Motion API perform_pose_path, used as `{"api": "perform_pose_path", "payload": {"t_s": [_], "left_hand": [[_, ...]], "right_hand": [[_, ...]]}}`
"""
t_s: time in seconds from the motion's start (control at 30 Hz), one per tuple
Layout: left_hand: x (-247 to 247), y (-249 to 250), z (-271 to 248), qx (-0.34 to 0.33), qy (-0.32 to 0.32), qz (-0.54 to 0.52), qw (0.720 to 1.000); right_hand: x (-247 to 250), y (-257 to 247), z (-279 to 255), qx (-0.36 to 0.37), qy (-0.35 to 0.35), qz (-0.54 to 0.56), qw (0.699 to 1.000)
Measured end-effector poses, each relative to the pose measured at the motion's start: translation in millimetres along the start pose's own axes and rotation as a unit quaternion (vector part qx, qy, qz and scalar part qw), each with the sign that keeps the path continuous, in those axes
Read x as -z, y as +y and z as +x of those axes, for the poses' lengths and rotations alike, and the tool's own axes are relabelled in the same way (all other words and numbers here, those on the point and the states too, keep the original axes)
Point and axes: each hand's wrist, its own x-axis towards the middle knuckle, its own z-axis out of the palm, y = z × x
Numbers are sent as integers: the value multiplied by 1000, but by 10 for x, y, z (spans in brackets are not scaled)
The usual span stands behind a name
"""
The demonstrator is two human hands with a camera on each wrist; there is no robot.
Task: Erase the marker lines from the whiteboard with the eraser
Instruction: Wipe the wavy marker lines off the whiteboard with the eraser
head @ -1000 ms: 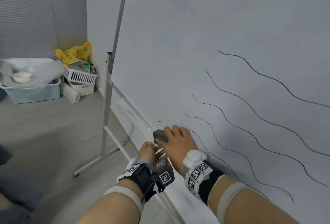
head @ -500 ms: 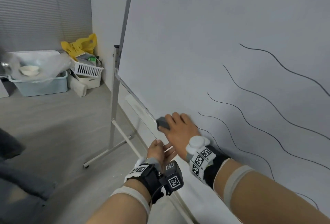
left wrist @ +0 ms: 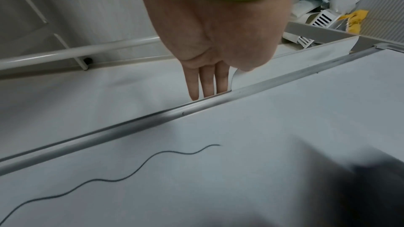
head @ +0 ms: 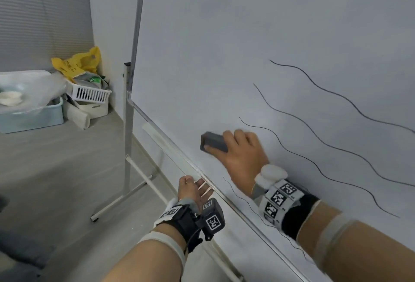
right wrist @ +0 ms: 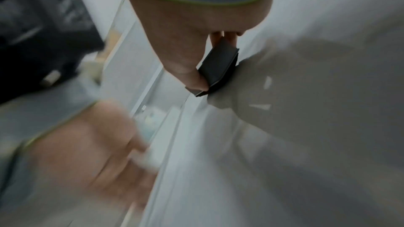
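Eraser (head: 213,142) is gripped by the right hand (head: 243,158) and pressed flat on the whiteboard (head: 224,45), just left of the wavy lines (head: 336,147). Left hand (head: 190,189) — fingers straight, holding nothing — is rested at the tray (left wrist: 284,68). Risk: line ends near the bottom edge may be missed if strokes are kept high — streaks if pressure is eased.

Head looks down; wrists close on whiteboard (head: 224,45).
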Motion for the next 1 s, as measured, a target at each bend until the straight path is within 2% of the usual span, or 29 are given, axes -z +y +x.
{"api": "perform_pose_path", "payload": {"t_s": [0.07,0.17,0.27,0.33,0.43,0.5,0.57,0.6,0.67,0.8,0.9,1.0], "left_hand": [[-73,-11,-54,-13,11,12,1000],[-81,-46,60,-14,43,15,999],[-77,-74,151,21,26,-18,999],[-94,-71,120,47,5,-59,997],[-76,-77,61,65,-60,-58,994],[-32,-83,120,71,-92,-43,992],[6,-81,161,78,-97,-40,991],[14,-83,174,79,-92,-35,992],[-2,-113,176,73,-77,-38,994],[-93,-152,111,78,-72,-40,994],[-204,-196,10,81,-42,-38,995],[-257,-281,-26,88,-40,-38,995]], "right_hand": [[368,357,330,-80,63,-37,994],[865,808,709,-188,149,-69,968],[960,836,720,-227,181,-89,953],[704,585,512,-190,130,-77,970],[68,14,-89,-84,11,-27,996],[-239,-286,-501,-37,-60,-12,997],[-310,-398,-694,-13,-105,3,994],[-270,-372,-672,-9,-97,3,995],[-86,-189,-482,-29,-27,-5,999],[667,557,218,-142,112,-61,982],[1092,1009,526,-225,149,-81,960],[980,962,496,-247,152,-80,954]]}}
